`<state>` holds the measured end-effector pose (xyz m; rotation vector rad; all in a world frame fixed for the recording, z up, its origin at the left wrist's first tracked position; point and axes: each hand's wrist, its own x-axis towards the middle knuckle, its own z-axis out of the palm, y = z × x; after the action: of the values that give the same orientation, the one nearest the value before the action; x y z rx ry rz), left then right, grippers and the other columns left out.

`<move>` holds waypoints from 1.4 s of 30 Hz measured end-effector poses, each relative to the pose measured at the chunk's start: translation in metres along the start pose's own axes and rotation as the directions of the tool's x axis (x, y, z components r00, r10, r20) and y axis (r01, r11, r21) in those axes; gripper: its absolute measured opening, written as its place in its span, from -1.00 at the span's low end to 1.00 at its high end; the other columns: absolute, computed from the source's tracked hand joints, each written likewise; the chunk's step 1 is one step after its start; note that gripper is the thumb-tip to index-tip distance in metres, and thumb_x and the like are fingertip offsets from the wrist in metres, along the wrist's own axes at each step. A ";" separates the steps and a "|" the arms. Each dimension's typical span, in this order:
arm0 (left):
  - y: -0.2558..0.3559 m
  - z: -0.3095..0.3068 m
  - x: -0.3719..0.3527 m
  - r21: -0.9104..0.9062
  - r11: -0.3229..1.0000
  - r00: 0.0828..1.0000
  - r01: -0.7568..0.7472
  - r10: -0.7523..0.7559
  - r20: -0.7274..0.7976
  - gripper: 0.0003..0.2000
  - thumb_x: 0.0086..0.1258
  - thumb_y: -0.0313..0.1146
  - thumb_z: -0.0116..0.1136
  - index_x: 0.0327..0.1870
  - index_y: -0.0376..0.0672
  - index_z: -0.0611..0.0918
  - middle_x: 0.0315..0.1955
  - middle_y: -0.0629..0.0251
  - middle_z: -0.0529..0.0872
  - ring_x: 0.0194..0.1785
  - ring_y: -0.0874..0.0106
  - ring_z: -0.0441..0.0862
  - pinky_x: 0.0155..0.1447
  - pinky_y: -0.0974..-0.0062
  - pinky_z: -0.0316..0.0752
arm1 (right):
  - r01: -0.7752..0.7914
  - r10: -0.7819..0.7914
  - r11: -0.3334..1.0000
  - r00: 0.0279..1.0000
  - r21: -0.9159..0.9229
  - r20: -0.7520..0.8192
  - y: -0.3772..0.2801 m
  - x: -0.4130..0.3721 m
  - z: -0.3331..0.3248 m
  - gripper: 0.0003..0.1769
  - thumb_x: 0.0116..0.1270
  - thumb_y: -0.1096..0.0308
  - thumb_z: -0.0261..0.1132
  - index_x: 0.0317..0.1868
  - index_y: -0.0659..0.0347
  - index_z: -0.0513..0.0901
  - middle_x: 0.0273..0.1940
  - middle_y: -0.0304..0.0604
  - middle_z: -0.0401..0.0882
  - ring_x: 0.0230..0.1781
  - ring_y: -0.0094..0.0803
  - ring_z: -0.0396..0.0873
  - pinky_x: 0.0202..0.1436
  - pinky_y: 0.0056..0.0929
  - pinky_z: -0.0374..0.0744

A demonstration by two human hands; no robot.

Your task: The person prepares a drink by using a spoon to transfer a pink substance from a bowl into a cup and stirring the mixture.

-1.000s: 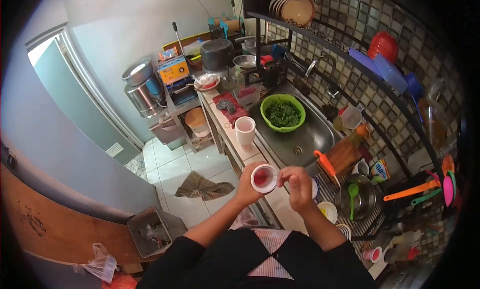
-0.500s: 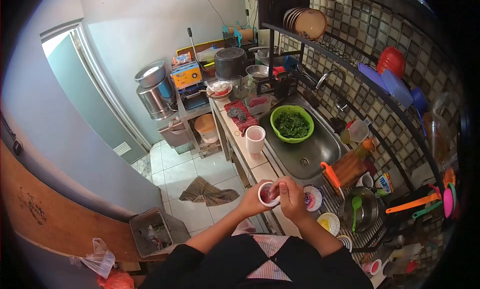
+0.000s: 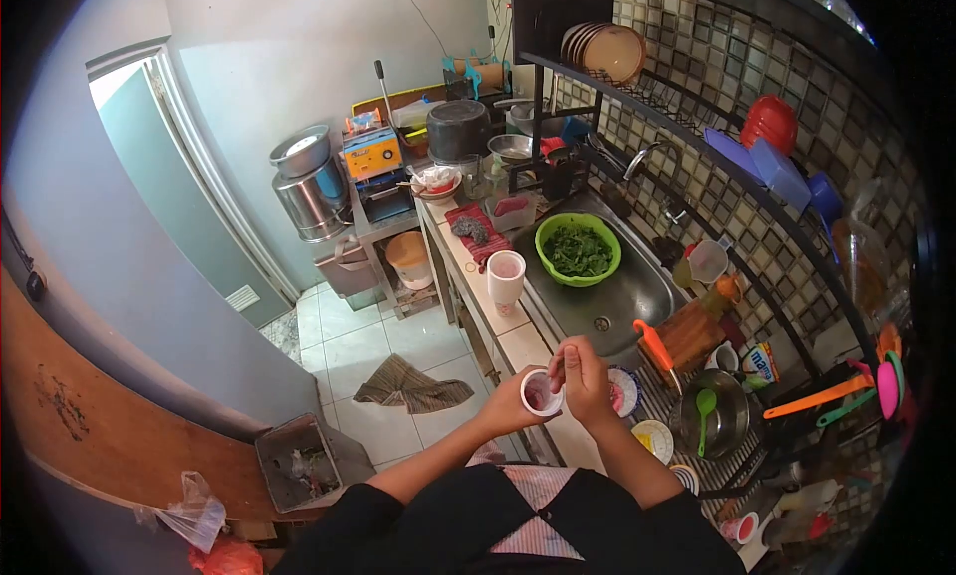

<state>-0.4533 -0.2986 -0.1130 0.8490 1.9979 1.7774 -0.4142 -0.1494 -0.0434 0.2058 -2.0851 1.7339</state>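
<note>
A small white cup (image 3: 542, 393) with reddish residue inside is wrapped in the fingers of my left hand (image 3: 503, 408), its mouth tilted up toward me. Right beside its rim is my right hand (image 3: 585, 381), fingers curled and pressed together; whatever they may hold is hidden. A stack of white cups (image 3: 506, 284) stands on the counter ahead of my hands. Past the right wrist, a blue-rimmed plate (image 3: 623, 391) with pink bits and a small dish (image 3: 652, 440) with something yellow sit on the ribbed drainboard.
A green basin (image 3: 578, 248) of leafy greens sits in the steel sink (image 3: 637, 311). On the right are a pot (image 3: 732, 416) with a green spoon and an orange-handled utensil (image 3: 654, 346). A dish rack (image 3: 687, 102) overhangs the sink. A striped cloth (image 3: 413, 384) lies on the floor.
My right hand has lifted slightly out from the cup's mouth, and its fingers now sit at the rim. The cup in my left hand has shifted a little right and down.
</note>
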 end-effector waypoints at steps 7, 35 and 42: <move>0.008 0.006 0.002 0.011 1.000 0.999 -0.022 0.022 0.037 -0.38 -0.01 -0.24 0.56 0.09 -0.19 0.52 -0.15 0.25 0.67 -0.10 0.47 0.62 0.04 0.46 0.52 | -0.128 0.134 0.982 0.990 0.136 -0.043 0.013 0.006 -0.011 -0.70 0.61 0.19 -0.10 -0.21 0.22 0.42 -0.53 -0.27 0.49 -0.66 -0.65 0.38 -0.57 -0.68 0.37; -0.019 -0.016 -0.010 -0.005 0.995 0.992 0.098 -0.098 -0.074 -0.40 -0.03 -0.24 0.59 0.03 -0.21 0.53 -0.18 0.31 0.66 -0.11 0.53 0.59 0.02 0.49 0.53 | -0.218 0.195 0.958 0.972 0.189 0.129 0.051 0.016 0.012 -0.65 0.61 0.15 -0.11 -0.26 0.20 0.42 -0.53 -0.26 0.50 -0.65 -0.65 0.38 -0.58 -0.66 0.35; -0.024 -0.021 -0.007 0.000 0.997 0.992 0.083 -0.083 -0.091 -0.38 -0.04 -0.19 0.59 0.03 -0.21 0.53 -0.20 0.29 0.66 -0.13 0.51 0.59 0.01 0.48 0.53 | -0.172 0.151 0.959 0.983 0.226 0.107 0.048 0.018 0.013 -0.63 0.61 0.12 -0.13 -0.23 0.21 0.42 -0.50 -0.23 0.53 -0.62 -0.63 0.40 -0.53 -0.63 0.40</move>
<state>-0.4658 -0.3201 -0.1339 0.6870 2.0624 1.7954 -0.4510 -0.1492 -0.0814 0.1881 -2.0027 2.1070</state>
